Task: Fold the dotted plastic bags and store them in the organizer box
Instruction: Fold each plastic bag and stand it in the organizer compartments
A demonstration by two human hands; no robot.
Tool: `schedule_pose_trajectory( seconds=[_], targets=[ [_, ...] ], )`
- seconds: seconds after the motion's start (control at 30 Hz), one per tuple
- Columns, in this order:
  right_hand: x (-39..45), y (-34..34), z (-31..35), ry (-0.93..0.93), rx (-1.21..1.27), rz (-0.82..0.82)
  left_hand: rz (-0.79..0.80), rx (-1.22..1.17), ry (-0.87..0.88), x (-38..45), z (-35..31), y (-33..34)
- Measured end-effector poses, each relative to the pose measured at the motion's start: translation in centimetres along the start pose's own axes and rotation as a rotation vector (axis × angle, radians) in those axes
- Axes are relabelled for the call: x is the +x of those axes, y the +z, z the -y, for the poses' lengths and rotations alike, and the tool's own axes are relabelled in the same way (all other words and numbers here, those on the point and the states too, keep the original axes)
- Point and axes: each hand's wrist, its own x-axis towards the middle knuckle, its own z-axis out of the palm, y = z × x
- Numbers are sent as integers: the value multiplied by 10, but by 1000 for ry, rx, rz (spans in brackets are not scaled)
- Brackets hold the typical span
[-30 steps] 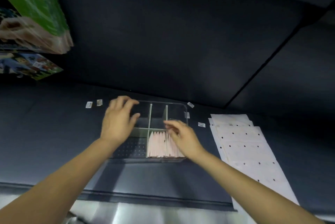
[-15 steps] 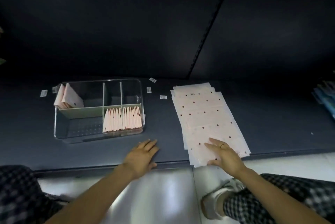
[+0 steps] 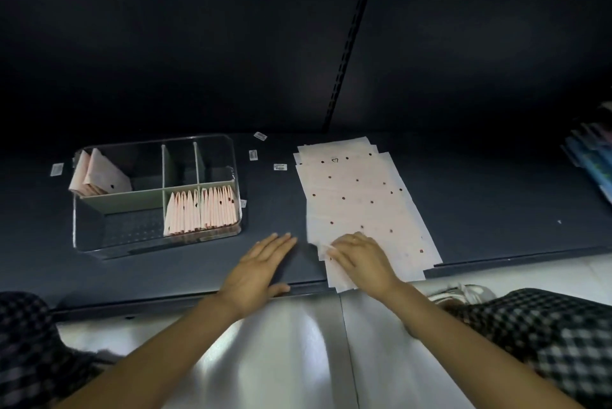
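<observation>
Dotted plastic bags (image 3: 359, 196) lie flat in a loose, slightly fanned stack on the dark shelf (image 3: 271, 210), pale pinkish-white with small dark dots. Our right hand (image 3: 359, 259) pinches the near-left corner of the stack, while our left hand (image 3: 261, 263) rests flat and relaxed on the shelf just beside it. Off to the left, the clear organizer box (image 3: 155, 243) holds folded bags (image 3: 202, 213) standing upright in its front right compartment, plus a few leaning in the back left one.

Left hand (image 3: 261, 268) lies flat beside the organizer box (image 3: 155, 193); right hand (image 3: 361, 258) pinches a dotted bag (image 3: 361, 203).
</observation>
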Motion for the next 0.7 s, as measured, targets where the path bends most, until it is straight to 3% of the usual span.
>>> schedule_pose_trajectory(
  seconds=[0.07,0.17,0.33,0.4,0.5,0.7],
  targets=[
    [11,-7,25,-81,161,170,-108,-136,11,9,-16,0],
    [21,-21,40,-42,424,320,-212,-283,-121,18,-25,-4],
    [26,-54,1,227,916,570,-247,-764,-308,27,-15,-21],
    [21,-55,-25,354,1124,582,-322,-904,-396,29,-12,-27],
    [8,-42,-52,424,1404,496,-389,-901,-510,32,-6,-27],
    [1,-13,-53,447,1355,439,-310,-832,-726,48,-1,-18]
  ],
)
